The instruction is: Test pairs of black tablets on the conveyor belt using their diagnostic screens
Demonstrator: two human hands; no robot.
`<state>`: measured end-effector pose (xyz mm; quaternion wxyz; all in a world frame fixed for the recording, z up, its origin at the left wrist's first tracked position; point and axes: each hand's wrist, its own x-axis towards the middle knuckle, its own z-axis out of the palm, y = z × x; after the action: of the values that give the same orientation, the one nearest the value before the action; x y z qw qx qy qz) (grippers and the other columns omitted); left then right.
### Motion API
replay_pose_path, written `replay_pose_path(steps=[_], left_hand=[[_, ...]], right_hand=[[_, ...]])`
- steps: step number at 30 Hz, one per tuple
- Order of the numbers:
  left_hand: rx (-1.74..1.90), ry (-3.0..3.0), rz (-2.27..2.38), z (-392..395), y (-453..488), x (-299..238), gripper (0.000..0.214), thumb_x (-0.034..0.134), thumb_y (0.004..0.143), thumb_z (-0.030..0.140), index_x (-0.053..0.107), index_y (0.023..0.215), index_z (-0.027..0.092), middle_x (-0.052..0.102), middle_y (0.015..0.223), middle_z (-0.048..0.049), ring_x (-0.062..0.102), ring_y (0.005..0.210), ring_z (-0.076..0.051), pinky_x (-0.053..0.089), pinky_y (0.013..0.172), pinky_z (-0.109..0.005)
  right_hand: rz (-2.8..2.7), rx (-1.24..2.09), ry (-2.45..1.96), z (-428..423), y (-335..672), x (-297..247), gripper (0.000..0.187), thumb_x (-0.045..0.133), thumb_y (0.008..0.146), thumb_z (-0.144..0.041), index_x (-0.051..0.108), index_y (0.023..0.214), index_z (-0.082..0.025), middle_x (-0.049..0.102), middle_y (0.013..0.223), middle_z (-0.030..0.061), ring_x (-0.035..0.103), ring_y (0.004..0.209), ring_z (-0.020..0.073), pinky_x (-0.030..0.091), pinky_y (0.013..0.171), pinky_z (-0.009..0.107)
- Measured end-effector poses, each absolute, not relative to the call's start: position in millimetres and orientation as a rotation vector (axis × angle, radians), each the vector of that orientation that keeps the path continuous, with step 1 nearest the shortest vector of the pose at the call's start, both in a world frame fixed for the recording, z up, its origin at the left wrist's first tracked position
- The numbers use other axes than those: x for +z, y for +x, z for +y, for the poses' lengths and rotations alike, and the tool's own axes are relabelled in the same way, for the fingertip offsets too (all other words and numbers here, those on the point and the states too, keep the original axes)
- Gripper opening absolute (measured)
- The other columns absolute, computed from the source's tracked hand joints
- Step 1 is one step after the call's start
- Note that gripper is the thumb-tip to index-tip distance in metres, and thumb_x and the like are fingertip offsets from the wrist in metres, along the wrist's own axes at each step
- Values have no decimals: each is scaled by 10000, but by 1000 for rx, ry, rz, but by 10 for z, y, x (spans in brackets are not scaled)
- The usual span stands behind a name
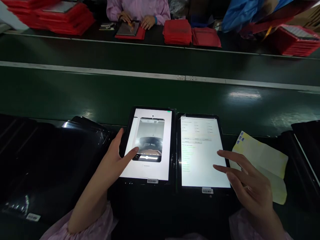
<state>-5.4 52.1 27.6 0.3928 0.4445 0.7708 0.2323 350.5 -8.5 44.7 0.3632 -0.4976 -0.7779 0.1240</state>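
Two lit tablets lie side by side on the dark work surface. On the left tablet [153, 171] a camera preview card shows on a white screen. My left hand [116, 161] is at its left edge, thumb reaching over the screen and index finger stretched along the side; its other fingers are hidden. A text and button page with green lines fills the right tablet [197, 176]. Over its right side hovers my right hand [250, 183], fingers apart and holding nothing; whether a fingertip touches the glass I cannot tell. Both tablets carry small barcode stickers at the bottom.
Dark glossy panels, likely tablets, are stacked at left [45, 166] and right [307, 143]. A creased paper sheet [262, 160] lies beside my right hand. Beyond the green conveyor [125, 88], a co-worker [138, 13] handles a tablet among red sleeve stacks [177, 31].
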Motion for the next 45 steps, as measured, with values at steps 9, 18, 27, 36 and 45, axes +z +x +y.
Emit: replay_pose_path(steps=[9, 18, 27, 36, 45], left_hand=[[679, 918, 1909, 511, -188, 280, 983, 699, 805, 518, 363, 1696, 272, 424, 1746, -102, 410, 1589, -410, 480, 1214, -571], [379, 1307, 1864, 171, -274, 136, 1303, 764, 698, 733, 164, 1749, 248, 216, 1820, -178, 320, 1614, -487, 379, 1235, -680], [515, 1272, 1933, 323, -72, 200, 1223, 720, 749, 715, 219, 1732, 186, 221, 1809, -218, 193, 1656, -483, 360, 1229, -713], [707, 1051, 1874, 346, -233, 223, 1123, 731, 777, 573, 211, 1733, 296, 340, 1785, -135, 441, 1571, -404, 438, 1231, -589], [436, 1597, 1814, 29, -264, 66, 1198, 742, 819, 678, 57, 1748, 359, 172, 1818, -169, 290, 1622, -498, 420, 1198, -712]], right_hand=[[-1967, 382, -1307, -110, 3508, 445, 320, 610, 1040, -143, 849, 1160, -319, 784, 1293, 100, 780, 1175, 318, 723, 870, 471], [-1993, 378, -1303, -80, 3480, 458, 310, 608, 1044, -145, 851, 1158, -302, 811, 1234, 101, 807, 1109, 296, 729, 835, 429], [-1981, 394, -1297, -80, 3478, 490, 312, 621, 1035, -145, 851, 1163, -314, 829, 1201, 97, 821, 1082, 314, 740, 779, 427], [-1974, 387, -1311, -87, 3479, 490, 294, 621, 1040, -155, 850, 1147, -305, 833, 1177, 90, 826, 1045, 282, 728, 732, 373], [-1979, 400, -1297, -68, 3474, 492, 297, 620, 1041, -169, 855, 1141, -319, 845, 1137, 81, 838, 993, 279, 721, 682, 352]])
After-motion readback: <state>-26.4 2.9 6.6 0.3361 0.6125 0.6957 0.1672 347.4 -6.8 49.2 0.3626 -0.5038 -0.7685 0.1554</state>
